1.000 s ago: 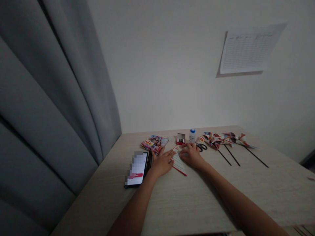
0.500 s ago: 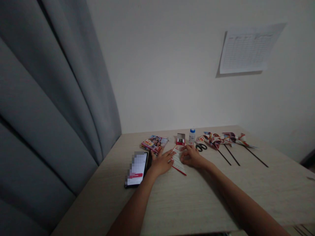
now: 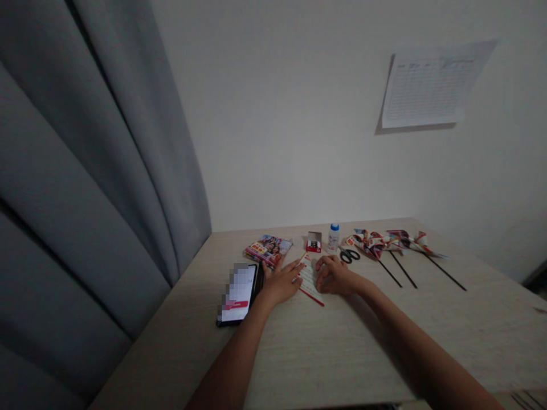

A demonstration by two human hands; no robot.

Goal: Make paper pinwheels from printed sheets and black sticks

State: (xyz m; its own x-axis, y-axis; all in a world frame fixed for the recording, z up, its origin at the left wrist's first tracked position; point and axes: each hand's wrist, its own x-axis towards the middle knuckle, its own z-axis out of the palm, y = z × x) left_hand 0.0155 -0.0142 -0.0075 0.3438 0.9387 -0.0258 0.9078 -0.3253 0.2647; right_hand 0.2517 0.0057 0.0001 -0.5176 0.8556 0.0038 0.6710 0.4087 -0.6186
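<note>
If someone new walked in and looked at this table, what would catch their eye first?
The left hand and right hand would likely draw the eye first, at the middle of the pale table, either side of a red-edged paper card. Just right of them, colourful paper pinwheels on black sticks lie near the far edge. A large grey curtain fills the left side, and a printed sheet hangs on the wall, upper right.

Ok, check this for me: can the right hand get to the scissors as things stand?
Probably yes. The right hand rests just short of the black-handled scissors, and nothing appears to lie between them. The pinwheels sit beyond the scissors, so they shouldn't block the way.
</note>
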